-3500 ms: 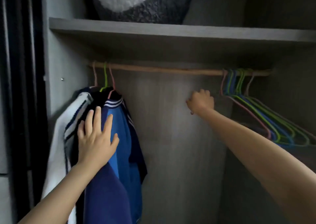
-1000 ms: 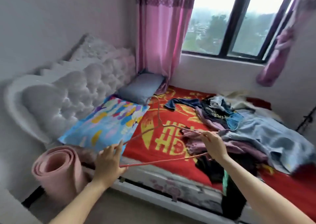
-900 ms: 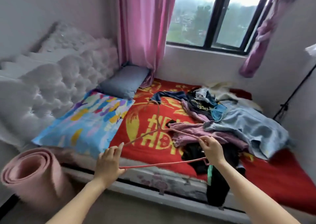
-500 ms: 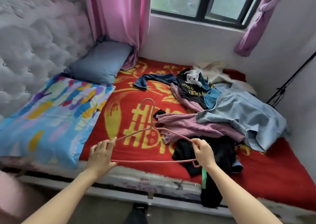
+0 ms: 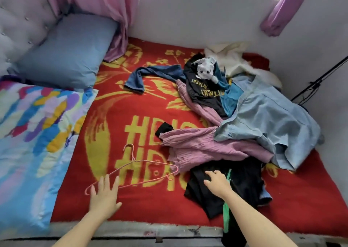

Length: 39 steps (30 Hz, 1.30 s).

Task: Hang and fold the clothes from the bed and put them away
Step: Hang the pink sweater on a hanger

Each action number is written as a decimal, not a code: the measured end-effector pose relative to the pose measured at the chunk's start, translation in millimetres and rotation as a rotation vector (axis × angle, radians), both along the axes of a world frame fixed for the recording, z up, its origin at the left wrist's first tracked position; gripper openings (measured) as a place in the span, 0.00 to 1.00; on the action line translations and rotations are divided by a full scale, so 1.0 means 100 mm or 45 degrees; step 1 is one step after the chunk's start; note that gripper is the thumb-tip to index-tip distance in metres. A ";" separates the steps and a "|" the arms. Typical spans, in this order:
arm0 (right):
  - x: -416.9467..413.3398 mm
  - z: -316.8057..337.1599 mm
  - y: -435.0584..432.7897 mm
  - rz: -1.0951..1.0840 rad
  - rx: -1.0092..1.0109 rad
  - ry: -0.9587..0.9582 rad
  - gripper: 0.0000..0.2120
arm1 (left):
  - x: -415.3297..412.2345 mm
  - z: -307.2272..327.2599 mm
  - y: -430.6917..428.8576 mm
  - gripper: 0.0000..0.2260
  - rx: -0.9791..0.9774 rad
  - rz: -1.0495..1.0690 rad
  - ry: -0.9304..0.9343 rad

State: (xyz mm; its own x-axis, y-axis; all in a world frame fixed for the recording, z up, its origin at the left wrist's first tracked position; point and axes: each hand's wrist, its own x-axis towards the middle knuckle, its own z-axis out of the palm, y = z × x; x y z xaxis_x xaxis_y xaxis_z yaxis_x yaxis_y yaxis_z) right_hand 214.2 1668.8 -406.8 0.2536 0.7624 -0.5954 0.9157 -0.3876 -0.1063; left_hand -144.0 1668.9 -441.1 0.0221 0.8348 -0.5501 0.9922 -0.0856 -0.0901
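Observation:
A pink wire hanger (image 5: pixel 139 169) lies flat on the red and yellow blanket (image 5: pixel 116 118). My left hand (image 5: pixel 104 196) rests over its left end with fingers straight. My right hand (image 5: pixel 216 182) reaches onto a black garment (image 5: pixel 243 182) with a green strip, at the near edge of the clothes pile; its fingers touch the cloth without gripping. Behind it lie a mauve ribbed top (image 5: pixel 203 147), a light blue garment (image 5: pixel 271 124), a black printed shirt (image 5: pixel 205 92) and a dark blue sleeve (image 5: pixel 150 75).
A colourful patterned pillow (image 5: pixel 32 137) and a blue pillow (image 5: pixel 64 52) lie at the left by the tufted headboard (image 5: pixel 18 20). Pink curtains (image 5: pixel 105 5) hang at the wall. A white cloth (image 5: pixel 237 60) sits at the far right. The bed's metal edge (image 5: pixel 150 231) runs below my arms.
Both hands held the hanger above the bed. Now the hanger lies on the blanket, my right hand has let go and moved onto the black garment. The view tilted down.

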 end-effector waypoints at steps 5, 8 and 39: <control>0.39 -0.04 0.15 -0.139 -0.002 -0.059 0.23 | 0.60 -0.02 0.29 0.32 0.001 0.020 -0.193; 0.55 -0.14 0.24 -0.104 -0.003 -0.106 0.24 | 0.92 0.03 0.48 0.30 -0.012 0.088 -0.338; 2.07 -1.26 1.06 0.358 0.634 -0.218 0.22 | 2.34 -0.60 0.91 0.26 -0.040 0.070 -0.368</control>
